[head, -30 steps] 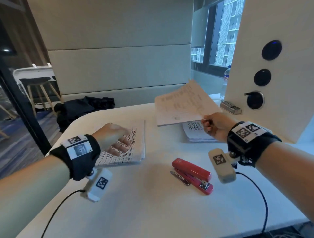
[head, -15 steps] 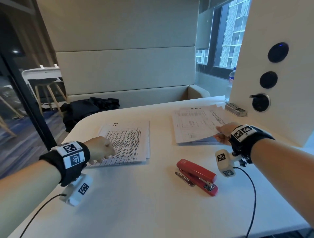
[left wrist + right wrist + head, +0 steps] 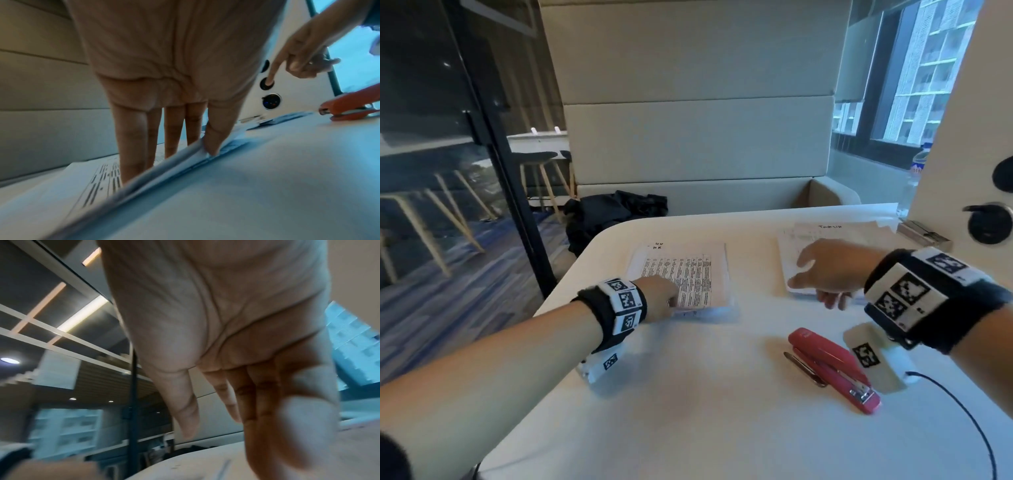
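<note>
On a white table [image 3: 688,411], a printed stack [image 3: 688,270] has its near edge pinched by the left hand [image 3: 659,296], thumb beneath and fingers on top, apparently to lift sheets. The right hand [image 3: 832,270] hovers empty and spread over a second stack [image 3: 825,233], with a red stapler [image 3: 832,368] nearby.

Two paper stacks are lying flat beyond the red stapler [image 3: 832,368].
The densely printed stack [image 3: 681,277] is sitting to the stapler's far left, its near-edge sheets lifting slightly; the paler stack [image 3: 832,230] is lying straight beyond it.
</note>
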The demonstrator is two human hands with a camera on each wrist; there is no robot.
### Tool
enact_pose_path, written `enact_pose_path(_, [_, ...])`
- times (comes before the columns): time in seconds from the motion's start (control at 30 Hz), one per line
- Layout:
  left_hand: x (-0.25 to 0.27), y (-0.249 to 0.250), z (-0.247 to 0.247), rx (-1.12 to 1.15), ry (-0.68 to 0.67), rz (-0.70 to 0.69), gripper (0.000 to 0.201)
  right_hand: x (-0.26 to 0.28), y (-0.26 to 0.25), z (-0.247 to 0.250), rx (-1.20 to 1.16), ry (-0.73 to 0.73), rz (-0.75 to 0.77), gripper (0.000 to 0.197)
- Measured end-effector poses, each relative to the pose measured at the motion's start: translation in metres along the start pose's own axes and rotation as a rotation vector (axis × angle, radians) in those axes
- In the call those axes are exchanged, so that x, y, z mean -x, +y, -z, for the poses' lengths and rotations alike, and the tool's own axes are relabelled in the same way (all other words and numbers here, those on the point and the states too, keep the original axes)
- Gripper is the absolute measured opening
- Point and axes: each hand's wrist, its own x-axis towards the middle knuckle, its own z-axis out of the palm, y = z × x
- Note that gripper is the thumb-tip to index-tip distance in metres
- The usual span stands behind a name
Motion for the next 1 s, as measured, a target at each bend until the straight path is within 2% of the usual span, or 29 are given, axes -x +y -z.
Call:
enact_pose_path(0.13, [0.003, 0.01, 0.0, 0.009, 0.034, -0.035, 0.013, 0.009, -0.044, -0.027, 0.217, -0.088, 0.238, 0.054])
enact_pose_path(0.23, [0.007, 0.017, -0.005, 0.088, 0.036, -0.081, 0.023, 0.008, -0.064, -0.047, 0.32, -0.155, 0.372, 0.053])
enact_pose_path(0.3, [0.012, 0.019, -0.006, 0.179, 0.005, -0.098, 0.03, 0.005, -0.072, -0.06, 0.4, -0.147, 0.359, 0.054])
enact_pose_path(0.4, [0.023, 0.024, -0.004, 0.336, -0.078, -0.118, 0.027, 0.004, -0.079, -0.071, 0.536, 0.062, 0.332, 0.046])
enact_pose_path(0.47, [0.028, 0.025, -0.004, 0.409, -0.128, -0.164, 0.025, 0.007, -0.081, -0.068, 0.491, 0.206, 0.391, 0.049])
enact_pose_path(0.5, [0.03, 0.025, -0.004, 0.448, -0.166, -0.189, 0.025, 0.009, -0.083, -0.065, 0.455, 0.231, 0.441, 0.053])
enact_pose_path(0.53, [0.031, 0.024, -0.003, 0.504, -0.216, -0.199, 0.026, 0.01, -0.084, -0.064, 0.425, 0.201, 0.475, 0.055])
enact_pose_path(0.6, [0.028, 0.018, 0.0, 0.654, -0.297, -0.146, 0.027, 0.012, -0.085, -0.066, 0.405, 0.017, 0.469, 0.049])
enact_pose_path(0.67, [0.017, 0.003, 0.0, 0.686, -0.239, -0.054, 0.025, 0.011, -0.084, -0.075, 0.467, -0.217, 0.409, 0.037])
enact_pose_path(0.73, [0.001, -0.019, -0.002, 0.552, -0.138, 0.053, 0.026, 0.012, -0.081, -0.081, 0.483, -0.364, 0.366, 0.035])
enact_pose_path(0.87, [-0.017, -0.054, -0.005, 0.304, -0.119, 0.235, 0.032, 0.014, -0.078, -0.08, 0.423, -0.449, 0.347, 0.039])
enact_pose_path(1.0, [-0.031, -0.072, -0.01, 0.242, -0.125, 0.303, 0.046, 0.008, -0.078, -0.083, 0.447, -0.401, 0.336, 0.039])
